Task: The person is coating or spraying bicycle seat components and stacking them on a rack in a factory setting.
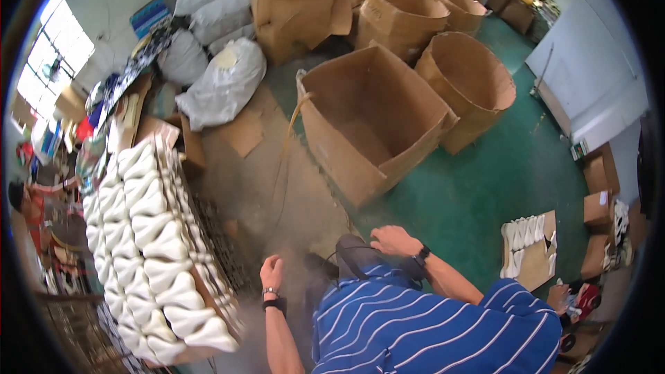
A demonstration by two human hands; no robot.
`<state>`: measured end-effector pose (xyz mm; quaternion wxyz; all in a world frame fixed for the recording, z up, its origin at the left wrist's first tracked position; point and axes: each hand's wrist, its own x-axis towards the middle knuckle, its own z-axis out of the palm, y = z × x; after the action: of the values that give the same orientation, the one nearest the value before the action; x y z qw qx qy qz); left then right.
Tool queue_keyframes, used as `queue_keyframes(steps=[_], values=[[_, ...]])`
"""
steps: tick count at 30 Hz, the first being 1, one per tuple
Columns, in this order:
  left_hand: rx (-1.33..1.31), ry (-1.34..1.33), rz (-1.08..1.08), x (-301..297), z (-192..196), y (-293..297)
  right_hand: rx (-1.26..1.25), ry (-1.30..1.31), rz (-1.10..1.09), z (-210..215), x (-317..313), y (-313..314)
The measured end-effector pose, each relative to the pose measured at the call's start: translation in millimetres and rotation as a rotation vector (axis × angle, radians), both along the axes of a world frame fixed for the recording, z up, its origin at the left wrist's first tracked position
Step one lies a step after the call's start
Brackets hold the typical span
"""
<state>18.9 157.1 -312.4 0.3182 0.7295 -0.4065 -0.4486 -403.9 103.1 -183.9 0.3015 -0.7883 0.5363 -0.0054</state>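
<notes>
My left hand [272, 273] hangs in the air beside the stack of white saddle-shaped pads [142, 249], apart from them. Its fingers are curled in together and nothing shows in them. Over my right thigh is my right hand [396, 241], fingers loosely bent and a little apart, holding nothing that I can see. Both wrists carry dark bands. The white pads lie in close rows, several layers high, with brown sheets between layers. Ahead of my hands stands a large open cardboard box [374, 125], with no contents visible in it.
Round cardboard bins [471, 79] stand beyond the box. Filled white sacks [225, 86] lie at far left, near a tall carton [294, 10]. A cardboard sheet with white pieces [530, 249] lies on the green floor at right. Another person [578, 301] is at far right.
</notes>
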Motion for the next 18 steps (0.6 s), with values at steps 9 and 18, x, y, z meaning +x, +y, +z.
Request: queue_keyframes(steps=[9, 18], values=[[-0.315, 0.076, -0.258, -115.1, 93.5, -303.0, 0.185, 0.035, -0.231, 47.0, -7.8, -52.2], [-0.358, -0.334, -0.41, -160.7, 79.3, -503.5, 0.006, -0.249, -0.296, 58.4, -23.9, -198.7]])
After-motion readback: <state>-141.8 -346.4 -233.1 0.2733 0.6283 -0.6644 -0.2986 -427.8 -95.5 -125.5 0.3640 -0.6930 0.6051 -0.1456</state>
